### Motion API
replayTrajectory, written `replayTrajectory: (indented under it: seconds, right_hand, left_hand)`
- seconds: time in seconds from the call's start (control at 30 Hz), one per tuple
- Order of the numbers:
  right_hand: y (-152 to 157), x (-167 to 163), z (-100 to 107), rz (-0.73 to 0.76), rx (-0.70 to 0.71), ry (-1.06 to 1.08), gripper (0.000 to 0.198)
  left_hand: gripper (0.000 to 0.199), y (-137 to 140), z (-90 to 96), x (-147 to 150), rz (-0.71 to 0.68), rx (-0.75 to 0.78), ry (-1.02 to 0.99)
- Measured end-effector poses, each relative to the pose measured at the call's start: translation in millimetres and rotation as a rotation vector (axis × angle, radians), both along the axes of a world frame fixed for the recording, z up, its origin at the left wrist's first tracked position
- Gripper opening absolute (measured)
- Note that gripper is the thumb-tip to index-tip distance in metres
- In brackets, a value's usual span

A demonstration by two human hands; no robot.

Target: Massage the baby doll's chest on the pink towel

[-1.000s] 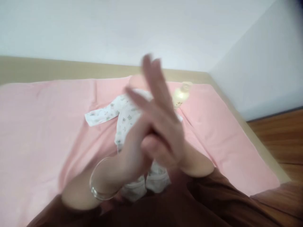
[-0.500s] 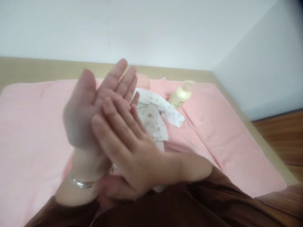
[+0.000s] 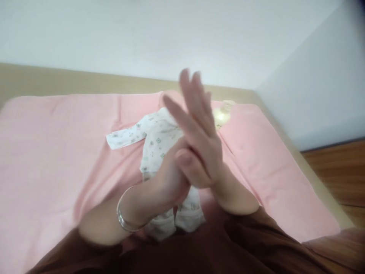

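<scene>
My left hand (image 3: 173,171), with a silver bangle (image 3: 122,213) at the wrist, presses palm to palm against my right hand (image 3: 203,140). The right fingers point up and are stretched out. Its thumb lies across the left hand; the left fingers are hidden behind the right hand. Under both hands lies a small white printed long-sleeved top (image 3: 158,140), one sleeve stretched out to the left. Below it are pale trouser legs (image 3: 189,213). A rounded pink shape (image 3: 171,95) shows at the neck end; what it is cannot be made out.
A pink blanket (image 3: 57,152) covers the light wooden surface (image 3: 85,78). A pale yellow pump bottle (image 3: 222,114) stands or lies at the back right, partly behind my right hand. White walls (image 3: 142,38) rise behind and to the right. Brown wooden floor (image 3: 336,163) shows at the right.
My hands have moved right and turned: the left palm faced up with its fingers stretched, and now the right hand stands upright over it. The left sleeve and trouser legs have come into view.
</scene>
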State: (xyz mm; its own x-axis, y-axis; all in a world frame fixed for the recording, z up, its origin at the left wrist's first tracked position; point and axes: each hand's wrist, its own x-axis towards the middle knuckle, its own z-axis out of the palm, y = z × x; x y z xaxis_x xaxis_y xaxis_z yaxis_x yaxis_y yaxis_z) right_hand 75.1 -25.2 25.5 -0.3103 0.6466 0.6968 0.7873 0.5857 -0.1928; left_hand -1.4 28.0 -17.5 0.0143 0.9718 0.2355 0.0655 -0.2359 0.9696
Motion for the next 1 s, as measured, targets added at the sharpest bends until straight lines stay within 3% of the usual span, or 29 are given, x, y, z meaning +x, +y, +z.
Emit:
replayTrajectory:
  seconds: [0.1, 0.2, 0.3, 0.37, 0.5, 0.63, 0.8, 1.0]
  right_hand:
    - [12.5, 10.7, -0.2, -0.032, 0.032, 0.087, 0.074]
    - [21.2, 5.1, -7.8, -0.027, -0.072, 0.047, 0.078]
    - [26.0, -9.9, -21.0, 0.025, -0.185, 0.014, 0.071]
    - [30.1, -18.0, -31.0, 0.079, -0.232, 0.0, 0.067]
    - [48.4, -20.3, -54.5, 0.178, -0.316, -0.08, 0.06]
    - [72.4, -15.2, -81.6, 0.121, -0.383, -0.088, 0.051]
    - [87.5, -14.9, -98.7, -0.077, -0.474, -0.066, 0.058]
    - [104.8, 11.6, -108.9, -0.108, -0.519, -0.015, 0.048]
  left_hand:
    - [0.043, -23.1, 13.4, -7.4, -0.041, -0.003, 0.003]
    - [0.049, -38.6, 34.0, -20.4, -0.135, -0.06, -0.047]
    - [0.051, -24.7, 46.4, -33.2, -0.157, -0.131, -0.159]
    - [0.052, -1.6, 44.1, -40.7, -0.149, -0.194, -0.253]
    - [0.044, 50.3, 11.4, -49.9, -0.134, -0.262, -0.386]
    - [0.032, 83.4, -39.9, -47.4, 0.148, -0.031, -0.165]
    - [0.033, 88.3, -82.1, -39.0, 0.238, 0.004, 0.118]
    - [0.037, 84.2, -100.9, -44.2, 0.19, 0.15, 0.364]
